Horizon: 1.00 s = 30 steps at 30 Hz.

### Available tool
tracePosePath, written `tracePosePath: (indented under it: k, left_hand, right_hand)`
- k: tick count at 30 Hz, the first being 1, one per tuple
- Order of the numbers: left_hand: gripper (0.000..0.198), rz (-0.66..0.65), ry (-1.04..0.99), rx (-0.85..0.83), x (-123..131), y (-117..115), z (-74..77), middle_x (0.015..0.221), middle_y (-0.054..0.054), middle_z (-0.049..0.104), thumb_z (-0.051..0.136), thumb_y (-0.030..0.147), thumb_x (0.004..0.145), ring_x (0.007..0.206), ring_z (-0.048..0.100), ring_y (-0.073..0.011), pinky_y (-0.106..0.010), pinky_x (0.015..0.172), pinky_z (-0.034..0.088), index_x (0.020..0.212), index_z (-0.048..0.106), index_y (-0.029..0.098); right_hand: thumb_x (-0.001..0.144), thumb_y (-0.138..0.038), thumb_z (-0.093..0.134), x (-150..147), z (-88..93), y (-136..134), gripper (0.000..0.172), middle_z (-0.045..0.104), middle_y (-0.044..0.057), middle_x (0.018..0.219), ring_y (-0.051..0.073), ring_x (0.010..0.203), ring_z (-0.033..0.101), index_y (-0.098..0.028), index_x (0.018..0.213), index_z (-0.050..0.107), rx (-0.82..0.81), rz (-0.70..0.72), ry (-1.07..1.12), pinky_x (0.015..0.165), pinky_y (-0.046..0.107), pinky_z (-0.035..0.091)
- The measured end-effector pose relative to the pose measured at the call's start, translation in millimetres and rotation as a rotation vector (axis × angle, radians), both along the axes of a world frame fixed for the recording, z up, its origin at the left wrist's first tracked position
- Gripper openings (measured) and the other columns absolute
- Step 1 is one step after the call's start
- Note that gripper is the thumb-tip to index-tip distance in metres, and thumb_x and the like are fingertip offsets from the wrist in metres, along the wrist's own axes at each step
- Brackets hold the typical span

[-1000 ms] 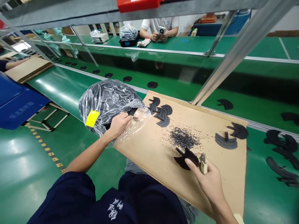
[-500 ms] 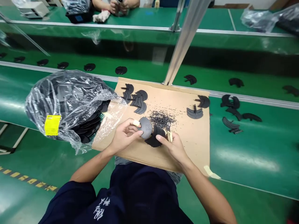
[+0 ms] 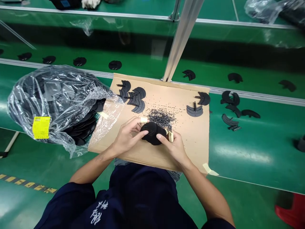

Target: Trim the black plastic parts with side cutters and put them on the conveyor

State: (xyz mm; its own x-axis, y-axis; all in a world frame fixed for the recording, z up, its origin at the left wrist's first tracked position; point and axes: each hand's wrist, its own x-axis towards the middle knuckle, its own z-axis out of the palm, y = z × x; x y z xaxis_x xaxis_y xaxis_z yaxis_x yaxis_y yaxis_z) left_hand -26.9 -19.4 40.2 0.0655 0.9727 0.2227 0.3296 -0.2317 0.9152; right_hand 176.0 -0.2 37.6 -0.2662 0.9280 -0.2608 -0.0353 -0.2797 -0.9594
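My left hand is closed on a round black plastic disc, thumb on its face. A tape wrap covers one finger of that hand. My right hand grips a black curved plastic piece with the thumb on top. The same hand also keeps a pair of nippers with pale yellow handles, jaws pointing away from me. Disc and curved piece overlap, and I cannot tell whether they are joined. Beneath them lies a cardboard sheet with a heap of small black trimmings.
Black curved parts lie on the cardboard's left, others on its right. A clear plastic bag of black parts stands at left. More curved parts rest on the green bench. A metal post rises behind the cardboard; a conveyor carries spaced parts.
The disc in my left hand has tilted and come against the curved piece in my right hand. My view has dipped, so the co-worker's hands at the far bench are out of sight.
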Motion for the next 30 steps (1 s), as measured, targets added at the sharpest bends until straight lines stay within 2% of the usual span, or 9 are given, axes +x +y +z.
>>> tracePosePath:
  k: [4, 7, 12, 17, 21, 26, 30]
  left_hand:
    - [0.026, -0.025, 0.141, 0.107, 2.9, 0.1, 1.5, 0.105, -0.006, 0.067, 0.063, 0.025, 0.098, 0.09, 0.066, -0.0148, -0.026, 0.08, 0.059, 0.123, 0.07, 0.023]
    - [0.025, 0.029, 0.135, 0.13, 10.8, -2.0, -5.1, 0.106, -0.007, 0.066, 0.065, 0.027, 0.097, 0.098, 0.067, -0.0178, -0.03, 0.086, 0.059, 0.121, 0.07, 0.023]
    - [0.026, 0.151, -0.002, 0.087, 22.8, -6.2, -17.8, 0.105, -0.007, 0.065, 0.069, 0.035, 0.095, 0.099, 0.068, -0.0186, -0.027, 0.079, 0.06, 0.118, 0.07, 0.022]
    - [0.025, 0.18, -0.039, 0.074, 26.2, -6.4, -21.8, 0.105, -0.007, 0.066, 0.071, 0.035, 0.094, 0.098, 0.067, -0.0182, -0.026, 0.078, 0.058, 0.115, 0.071, 0.021]
    - [0.041, 0.211, -0.129, -0.022, 26.5, -4.6, -22.8, 0.109, -0.007, 0.069, 0.076, 0.042, 0.089, 0.091, 0.067, -0.0166, -0.027, 0.079, 0.057, 0.123, 0.067, 0.021]
    - [0.043, 0.047, -0.291, -0.27, 25.0, -1.2, -19.7, 0.082, -0.004, 0.071, 0.069, 0.059, 0.088, 0.076, 0.065, -0.0165, -0.026, 0.068, 0.056, 0.089, 0.072, 0.016]
    - [0.047, 0.054, -0.324, -0.305, 23.5, -0.9, -16.7, 0.073, -0.003, 0.066, 0.073, 0.062, 0.084, 0.068, 0.06, -0.0147, -0.024, 0.061, 0.052, 0.079, 0.07, 0.015]
  right_hand:
    - [0.07, -0.059, 0.085, -0.7, -2.6, -1.4, 0.047, 0.056, -0.003, 0.067, 0.012, 0.063, 0.046, -0.019, 0.072, 0.059, -0.009, -0.018, -0.002, 0.061, 0.027, 0.047]
    - [0.072, -0.059, 0.084, -3.0, -4.1, -4.2, 0.045, 0.062, 0.0, 0.074, 0.014, 0.068, 0.052, -0.019, 0.079, 0.065, -0.007, -0.044, 0.011, 0.066, 0.028, 0.051]
    - [0.074, -0.059, 0.082, -6.6, -4.7, -8.2, 0.043, 0.07, 0.003, 0.084, 0.018, 0.077, 0.061, -0.02, 0.087, 0.069, 0.01, -0.049, 0.014, 0.075, 0.032, 0.056]
    - [0.076, -0.058, 0.081, -7.3, -5.9, -11.1, 0.042, 0.07, 0.003, 0.084, 0.018, 0.077, 0.063, -0.02, 0.088, 0.068, 0.044, -0.066, -0.023, 0.076, 0.033, 0.057]
    - [0.077, -0.061, 0.079, -7.3, -5.6, -13.2, 0.043, 0.068, 0.003, 0.082, 0.018, 0.076, 0.062, -0.021, 0.086, 0.066, 0.077, -0.088, -0.056, 0.074, 0.033, 0.056]
    - [0.078, -0.06, 0.078, -7.7, -5.3, -15.4, 0.042, 0.063, 0.001, 0.076, 0.016, 0.071, 0.057, -0.021, 0.082, 0.064, 0.125, -0.086, -0.083, 0.07, 0.031, 0.054]
    - [0.082, -0.059, 0.076, -6.7, -9.9, -16.6, 0.04, 0.063, 0.001, 0.075, 0.016, 0.069, 0.057, -0.021, 0.083, 0.064, 0.171, -0.064, -0.093, 0.069, 0.031, 0.053]
